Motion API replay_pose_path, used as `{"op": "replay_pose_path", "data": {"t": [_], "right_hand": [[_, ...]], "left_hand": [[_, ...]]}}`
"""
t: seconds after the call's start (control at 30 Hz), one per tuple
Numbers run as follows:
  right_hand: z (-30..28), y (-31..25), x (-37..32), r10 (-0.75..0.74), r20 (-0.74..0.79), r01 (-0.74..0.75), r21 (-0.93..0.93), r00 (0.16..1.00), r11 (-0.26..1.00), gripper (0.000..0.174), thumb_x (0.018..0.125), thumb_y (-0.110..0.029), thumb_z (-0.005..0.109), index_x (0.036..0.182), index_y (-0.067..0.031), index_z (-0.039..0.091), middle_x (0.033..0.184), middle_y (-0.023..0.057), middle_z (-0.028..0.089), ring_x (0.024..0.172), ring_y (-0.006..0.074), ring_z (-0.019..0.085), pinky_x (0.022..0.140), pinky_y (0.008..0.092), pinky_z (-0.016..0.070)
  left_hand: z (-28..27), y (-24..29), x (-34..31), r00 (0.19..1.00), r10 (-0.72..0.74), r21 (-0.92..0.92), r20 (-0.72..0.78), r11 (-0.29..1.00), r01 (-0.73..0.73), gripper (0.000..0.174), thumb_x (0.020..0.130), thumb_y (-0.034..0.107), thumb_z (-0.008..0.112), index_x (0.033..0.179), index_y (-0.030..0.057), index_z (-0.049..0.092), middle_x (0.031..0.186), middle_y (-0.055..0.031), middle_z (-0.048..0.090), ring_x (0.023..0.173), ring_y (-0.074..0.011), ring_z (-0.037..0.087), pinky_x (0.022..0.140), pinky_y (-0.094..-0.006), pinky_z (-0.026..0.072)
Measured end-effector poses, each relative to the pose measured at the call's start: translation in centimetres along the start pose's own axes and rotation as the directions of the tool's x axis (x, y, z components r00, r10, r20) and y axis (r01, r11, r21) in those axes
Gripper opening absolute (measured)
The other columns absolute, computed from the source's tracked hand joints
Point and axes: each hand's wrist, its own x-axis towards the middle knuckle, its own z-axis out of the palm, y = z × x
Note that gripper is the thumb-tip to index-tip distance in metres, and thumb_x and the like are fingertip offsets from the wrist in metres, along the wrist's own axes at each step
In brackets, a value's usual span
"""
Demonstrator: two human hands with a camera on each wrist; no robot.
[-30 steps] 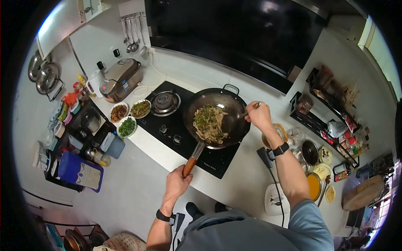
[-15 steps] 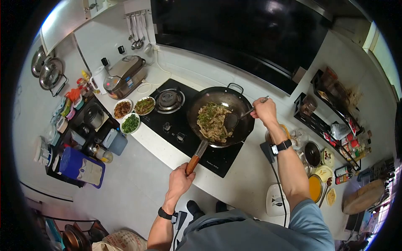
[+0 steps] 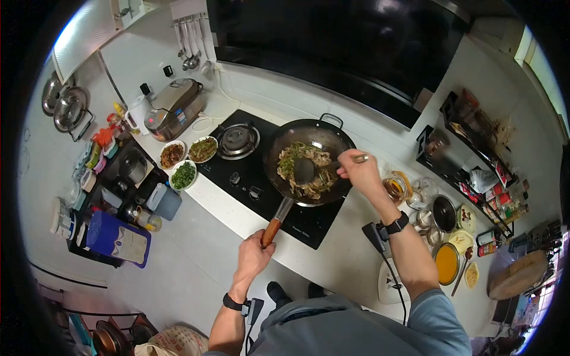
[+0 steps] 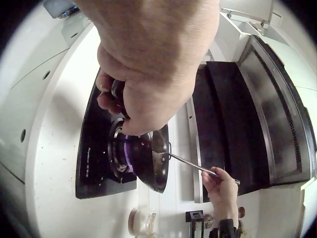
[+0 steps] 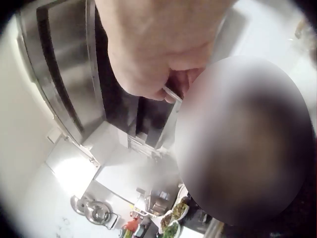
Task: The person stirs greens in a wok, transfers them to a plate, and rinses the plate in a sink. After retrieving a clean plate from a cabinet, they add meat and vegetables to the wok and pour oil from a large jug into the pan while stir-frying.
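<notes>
A dark wok sits on the right burner of the black stove, holding browned food with green strips. My left hand grips its wooden handle at the near end. Above the wok's right rim, my right hand holds a metal ladle by its shaft; the ladle's bowl rests amid the food. In the left wrist view the ladle's shaft runs from the wok to my right hand. Much of the right wrist view is blurred.
Three small dishes of food stand left of the stove, beside a rice cooker. To the right are jars, a dark bowl and a bowl of orange liquid. A black wall rack hangs at the right.
The ladle's bowl has moved left into the middle of the food, which now lies spread around it. My right hand has shifted left and slightly nearer; my left keeps its grip on the handle.
</notes>
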Motion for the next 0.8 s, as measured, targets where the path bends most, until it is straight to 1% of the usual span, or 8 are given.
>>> {"op": "replay_pose_path", "data": {"t": [0.03, 0.27, 0.37, 0.47, 0.63, 0.7, 0.73, 0.8], "right_hand": [[0.2, 0.6, 0.1, 0.002, 0.041, 0.005, -0.158, 0.999, 0.988, 0.023, 0.101, -0.019, 0.065, 0.096, 0.001, 0.077, 0.073, 0.0112, 0.074, 0.069, 0.0178, 0.073, 0.068, 0.0325, 0.0577], [-4.3, -5.8, -4.3, -0.325, 0.313, 0.407, -0.251, 0.893, 0.878, 0.013, 0.099, -0.009, 0.071, 0.102, 0.0012, 0.077, 0.095, 0.015, 0.078, 0.086, 0.0238, 0.076, 0.078, 0.0361, 0.0581], [-4.3, -4.9, -4.6, -0.427, 0.555, 0.629, -0.24, 0.714, 0.74, 0.014, 0.095, -0.008, 0.075, 0.107, -0.0008, 0.076, 0.1, 0.0166, 0.075, 0.091, 0.0371, 0.073, 0.081, 0.0417, 0.0584], [-2.7, -3.1, -4.4, -0.449, 0.588, 0.697, -0.3, 0.673, 0.652, 0.015, 0.097, -0.008, 0.075, 0.109, 0.0, 0.076, 0.103, 0.0153, 0.076, 0.092, 0.0358, 0.074, 0.082, 0.0394, 0.0589], [-0.9, -2.5, -3.0, -0.545, 0.465, 0.685, -0.211, 0.698, 0.698, 0.014, 0.098, -0.009, 0.073, 0.108, -0.0003, 0.074, 0.105, 0.015, 0.075, 0.095, 0.0393, 0.072, 0.081, 0.0445, 0.0586], [1.3, 0.1, -1.2, -0.748, 0.384, 0.84, -0.198, 0.541, 0.506, 0.01, 0.095, -0.004, 0.071, 0.104, -0.003, 0.071, 0.098, 0.0139, 0.071, 0.092, 0.0385, 0.071, 0.078, 0.0452, 0.058], [1.5, 1.1, -1.2, -0.751, 0.383, 0.842, -0.194, 0.538, 0.504, 0.01, 0.095, -0.004, 0.071, 0.104, -0.003, 0.071, 0.098, 0.0139, 0.071, 0.092, 0.0385, 0.071, 0.078, 0.0452, 0.058], [1.7, 1.8, -1.7, -0.608, 0.621, 0.854, -0.216, 0.495, 0.474, 0.013, 0.088, 0.002, 0.069, 0.098, -0.0055, 0.064, 0.094, 0.0132, 0.065, 0.091, 0.0371, 0.07, 0.078, 0.0453, 0.0573]], "left_hand": [[-0.1, 0.1, -0.1, 1.0, 0.001, 0.002, 0.004, 1.0, -0.001, 0.037, 0.088, 0.02, 0.078, 0.119, 0.0005, 0.073, 0.095, -0.0267, 0.075, 0.089, -0.0446, 0.074, 0.083, -0.0481, 0.0586], [0.1, -0.4, 0.2, 1.0, -0.008, 0.021, 0.004, 1.0, 0.008, 0.041, 0.087, 0.02, 0.079, 0.123, 0.0006, 0.074, 0.099, -0.0281, 0.076, 0.091, -0.0454, 0.074, 0.084, -0.0477, 0.0592], [0.0, -0.1, 0.3, 1.0, -0.017, 0.019, 0.005, 1.0, 0.017, 0.041, 0.087, 0.02, 0.079, 0.123, 0.0006, 0.074, 0.1, -0.0282, 0.076, 0.091, -0.0454, 0.074, 0.084, -0.0476, 0.0592], [0.0, -0.1, 0.1, 1.0, -0.01, 0.026, 0.008, 1.0, 0.01, 0.041, 0.087, 0.02, 0.079, 0.123, 0.0008, 0.074, 0.099, -0.0277, 0.076, 0.091, -0.045, 0.074, 0.085, -0.0475, 0.0592], [0.1, -0.1, 0.2, 1.0, -0.009, 0.015, 0.013, 1.0, 0.009, 0.04, 0.088, 0.02, 0.079, 0.123, 0.0013, 0.073, 0.099, -0.026, 0.076, 0.091, -0.0442, 0.074, 0.085, -0.0474, 0.059], [0.1, 0.0, 0.0, 1.0, -0.022, 0.001, -0.003, 1.0, 0.022, 0.038, 0.088, 0.02, 0.078, 0.121, 0.0012, 0.073, 0.099, -0.0251, 0.076, 0.091, -0.0439, 0.074, 0.085, -0.0476, 0.0588], [0.1, -0.1, -0.2, 1.0, -0.022, 0.003, -0.008, 1.0, 0.022, 0.038, 0.088, 0.02, 0.078, 0.121, 0.0012, 0.073, 0.099, -0.0251, 0.076, 0.091, -0.0439, 0.074, 0.085, -0.0476, 0.0588], [-0.1, -0.1, 0.1, 0.999, -0.024, 0.018, 0.026, 1.0, 0.024, 0.037, 0.088, 0.02, 0.078, 0.12, 0.0009, 0.073, 0.1, -0.0249, 0.075, 0.093, -0.0437, 0.074, 0.085, -0.0476, 0.0587]]}}
